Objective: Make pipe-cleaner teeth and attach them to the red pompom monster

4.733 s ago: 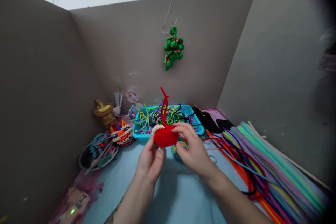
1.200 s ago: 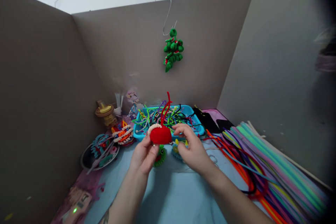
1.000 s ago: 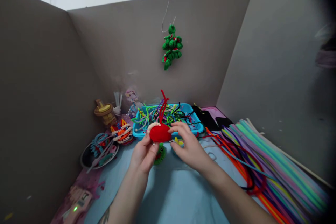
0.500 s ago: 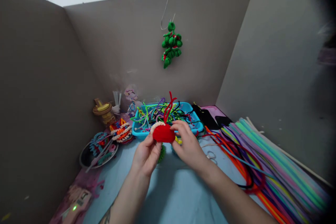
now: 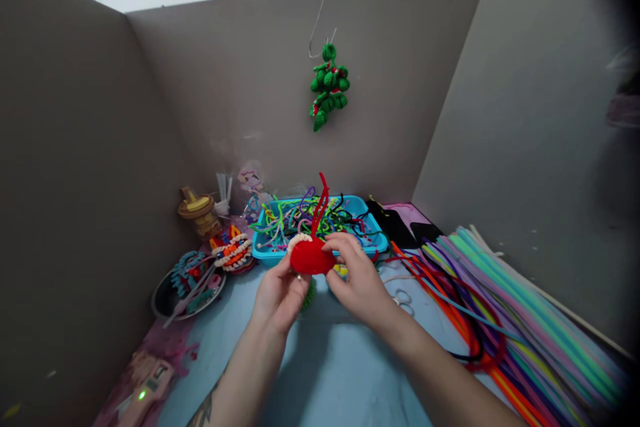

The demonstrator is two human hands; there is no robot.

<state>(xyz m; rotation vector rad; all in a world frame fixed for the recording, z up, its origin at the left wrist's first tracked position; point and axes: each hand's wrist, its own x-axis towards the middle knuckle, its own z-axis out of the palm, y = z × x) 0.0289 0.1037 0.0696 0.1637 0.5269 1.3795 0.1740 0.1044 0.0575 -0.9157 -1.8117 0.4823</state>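
Note:
A rounded red fuzzy pipe-cleaner piece (image 5: 313, 257) is held up above the table between my two hands. Cream twisted trim (image 5: 299, 240) runs along its upper left edge, and red pipe-cleaner ends (image 5: 320, 207) stick up from its top. My left hand (image 5: 281, 293) is closed on its lower left side, thumb and fingers pinching it. On the right side, my right hand (image 5: 353, 270) grips it with thumb and fingertips. Partly hidden below and behind the hands are a green fuzzy piece (image 5: 309, 295) and a yellow one (image 5: 341, 271).
Behind the hands stands a blue tray (image 5: 267, 255) of pipe-cleaner scraps. Long pipe cleaners (image 5: 520, 300) lie at right, near scissors (image 5: 403, 300). At left are a bowl (image 5: 163, 310), an orange-and-cream piece (image 5: 233, 250) and a device with a green light (image 5: 147, 390). A green ornament (image 5: 329, 87) hangs on the back panel.
The red ends on top have shifted: they were crossed and spread, and now stand closer together. Both hands keep their hold on the red piece in nearly the same place.

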